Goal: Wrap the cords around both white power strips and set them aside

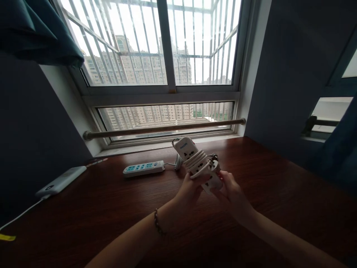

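Note:
A white power strip (186, 147) marked PHILIPS is held up over the brown table, tilted, with its white cord (196, 160) wound round its middle. The plug (214, 165) sits by the wound cord near the lower right end. My left hand (189, 191) is closed on the strip from the lower left, its thumb by the cord. My right hand (232, 191) grips the lower right end, close to the plug. Behind and to the left lies a second white power strip (143, 168) with blue socket faces, its grey cord bundled (178, 162) beside it.
On the table's left side lies a white box-like device (61, 181) with a white cable (22, 214) plugged in. A yellow piece (7, 237) shows at the left edge. Beyond the table (111, 216), a rail (164, 129) crosses the barred window. Curtains (39, 33) hang at the sides.

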The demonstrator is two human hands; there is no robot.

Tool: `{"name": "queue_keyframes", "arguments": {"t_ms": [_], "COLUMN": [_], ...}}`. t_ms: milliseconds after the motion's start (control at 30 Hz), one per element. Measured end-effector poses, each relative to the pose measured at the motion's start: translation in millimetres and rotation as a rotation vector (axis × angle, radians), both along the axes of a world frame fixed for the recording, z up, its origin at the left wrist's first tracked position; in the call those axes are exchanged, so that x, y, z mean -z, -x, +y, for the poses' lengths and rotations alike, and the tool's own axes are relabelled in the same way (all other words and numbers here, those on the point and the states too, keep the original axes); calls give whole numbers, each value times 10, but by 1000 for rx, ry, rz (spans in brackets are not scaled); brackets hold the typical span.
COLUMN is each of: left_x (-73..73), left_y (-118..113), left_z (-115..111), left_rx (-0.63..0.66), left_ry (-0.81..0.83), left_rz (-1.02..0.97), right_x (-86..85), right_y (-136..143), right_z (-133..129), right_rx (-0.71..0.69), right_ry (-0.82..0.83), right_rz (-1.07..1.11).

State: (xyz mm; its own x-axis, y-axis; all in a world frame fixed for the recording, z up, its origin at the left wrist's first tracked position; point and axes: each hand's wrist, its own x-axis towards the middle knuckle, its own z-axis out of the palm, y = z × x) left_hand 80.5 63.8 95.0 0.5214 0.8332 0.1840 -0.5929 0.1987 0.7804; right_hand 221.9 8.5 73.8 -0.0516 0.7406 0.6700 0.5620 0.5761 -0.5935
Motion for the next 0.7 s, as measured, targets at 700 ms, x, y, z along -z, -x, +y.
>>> {"name": "queue_keyframes", "arguments": {"t_ms": [700], "left_x": [-89], "left_y": [109], "left_z": [71], "left_rx": [304], "left_ry": [116], "left_rz": [301], "right_x": [-446], "right_y": [-267], "right_z": [31], "right_rx": [36], "right_ry": [-544], "right_rz": [-500]}}
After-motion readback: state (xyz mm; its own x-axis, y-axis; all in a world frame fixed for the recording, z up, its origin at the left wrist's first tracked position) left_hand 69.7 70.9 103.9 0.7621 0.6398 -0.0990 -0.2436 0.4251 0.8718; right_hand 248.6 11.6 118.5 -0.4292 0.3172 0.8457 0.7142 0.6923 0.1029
